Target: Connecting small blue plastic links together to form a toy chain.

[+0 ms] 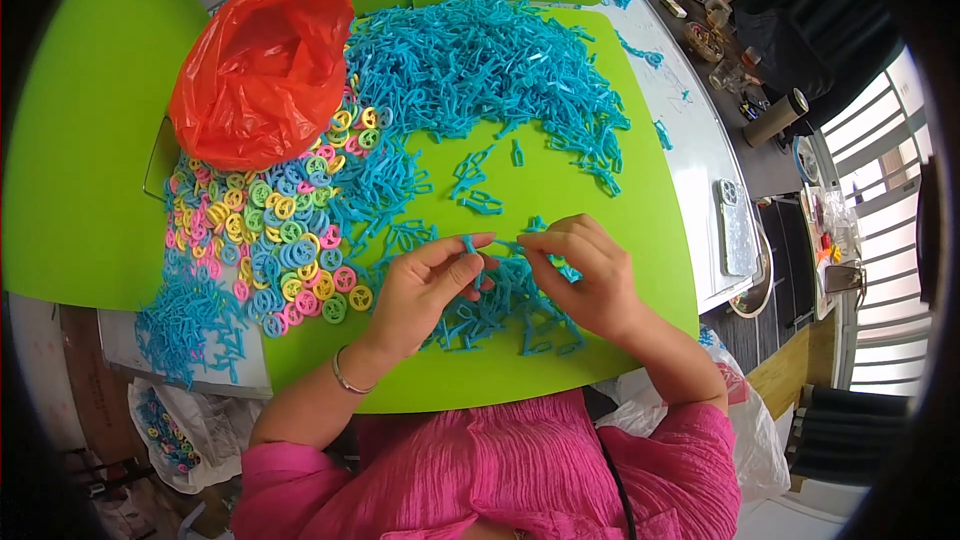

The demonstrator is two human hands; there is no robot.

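My left hand [428, 285] pinches a small blue plastic piece [469, 243] between thumb and fingers. Facing it, my right hand [588, 275] is closed in a pinch on a thin blue plastic piece [508, 244] that points toward the left hand. Whether the two pieces touch I cannot make out. Under both hands lies a loose heap of blue frame-shaped plastic parts [480, 315], partly hidden by the fingers. Several more blue parts [482, 202] are scattered just beyond the hands on the green board.
A large mound of blue parts [480, 60] covers the far side of the green board [640, 230]. At left sit spoked wheels [290, 232] in several colours, with a red plastic bag [250, 90] over them. Small blue sticks [190, 325] lie at near left; a phone [736, 228] is at right.
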